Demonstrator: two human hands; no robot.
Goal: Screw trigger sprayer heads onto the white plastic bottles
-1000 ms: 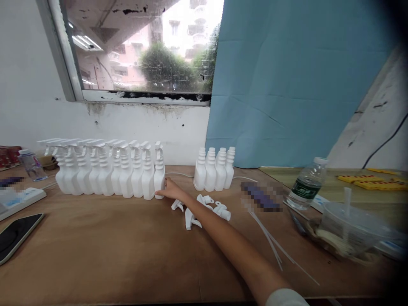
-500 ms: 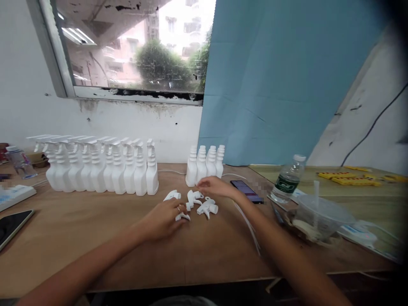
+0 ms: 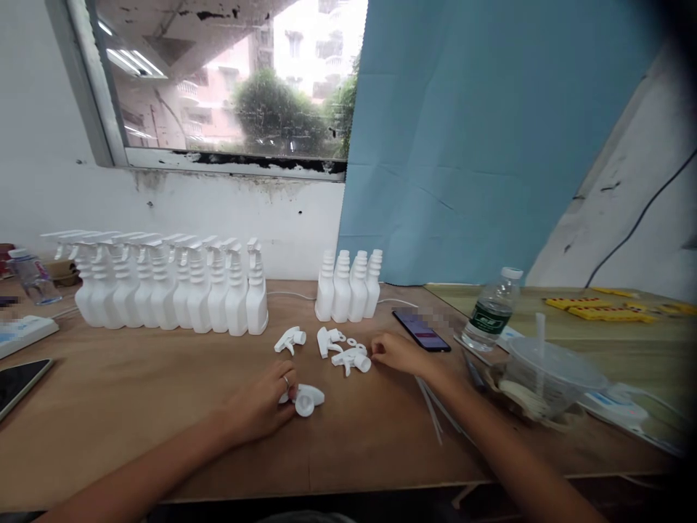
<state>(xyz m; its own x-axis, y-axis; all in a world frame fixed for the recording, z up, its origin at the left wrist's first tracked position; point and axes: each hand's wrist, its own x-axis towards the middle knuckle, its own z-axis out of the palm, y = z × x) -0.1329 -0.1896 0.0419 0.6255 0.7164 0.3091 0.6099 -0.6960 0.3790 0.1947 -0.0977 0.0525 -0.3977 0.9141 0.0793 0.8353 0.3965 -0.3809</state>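
Bare brown wooden table point(image 3: 163, 436) stretches wide to the left hand's point(image 3: 261, 407) left. That hand's fingers close on a smooth white plastic trigger sprayer head point(image 3: 306, 398). The right hand point(image 3: 400, 354), fingers loosely curled, touches another sprayer head point(image 3: 353, 359) at its left.

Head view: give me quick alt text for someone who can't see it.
A person's left hand grips a white trigger sprayer head on a wooden table, while the right hand rests beside three loose sprayer heads. Behind stand a long row of assembled spray bottles and four uncapped bottles, below a window.
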